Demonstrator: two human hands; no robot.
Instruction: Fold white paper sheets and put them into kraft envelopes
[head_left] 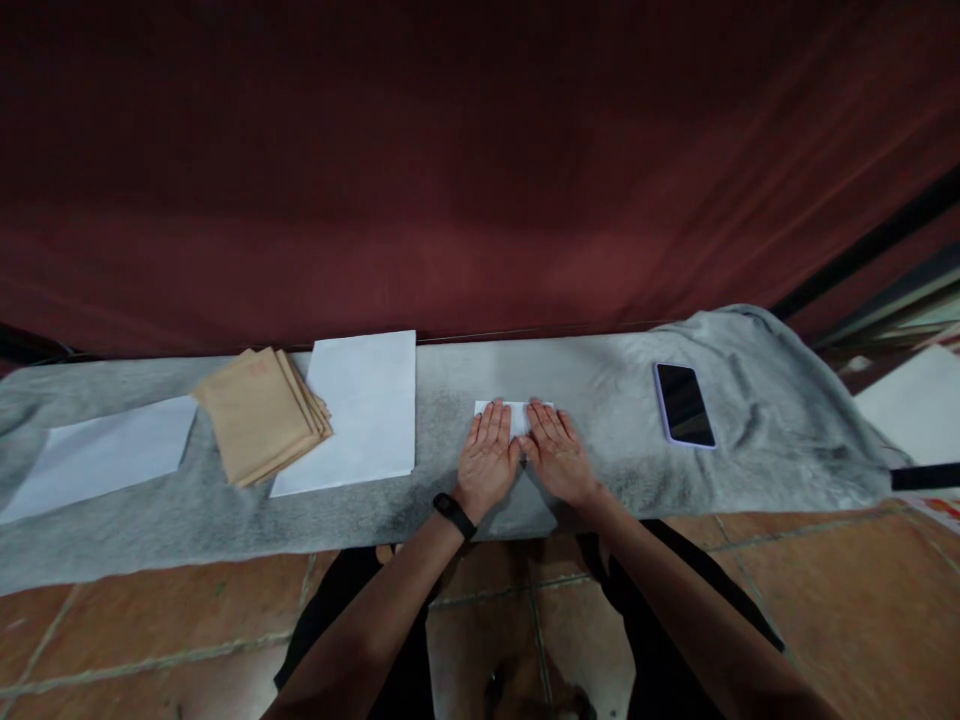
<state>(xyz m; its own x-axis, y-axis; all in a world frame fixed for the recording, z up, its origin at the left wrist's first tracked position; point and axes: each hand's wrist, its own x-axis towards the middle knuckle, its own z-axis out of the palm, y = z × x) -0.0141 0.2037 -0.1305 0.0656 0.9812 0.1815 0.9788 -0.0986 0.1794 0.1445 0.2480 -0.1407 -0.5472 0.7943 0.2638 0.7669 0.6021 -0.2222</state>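
Note:
A small piece of white paper (519, 420) lies on the grey cloth in front of me, mostly covered by my palms. My left hand (489, 455) rests flat on its left part, fingers straight and pointing away from me. On the right part, my right hand (556, 450) is pressed down the same way, palm lowered and fingers stretched out. The two thumbs come close together near the paper's middle. Whether the sheet is folded under my hands cannot be made out. A black band (454, 515) circles my left wrist.
Grey cloth (450, 510) covers the long, narrow table. Left of my hands are white sheets (367, 400), a pile of brown paper envelopes (259, 415) overlapping them, and another white sheet (112, 450). A phone (685, 405) lies to the right. A dark red curtain (480, 200) hangs behind.

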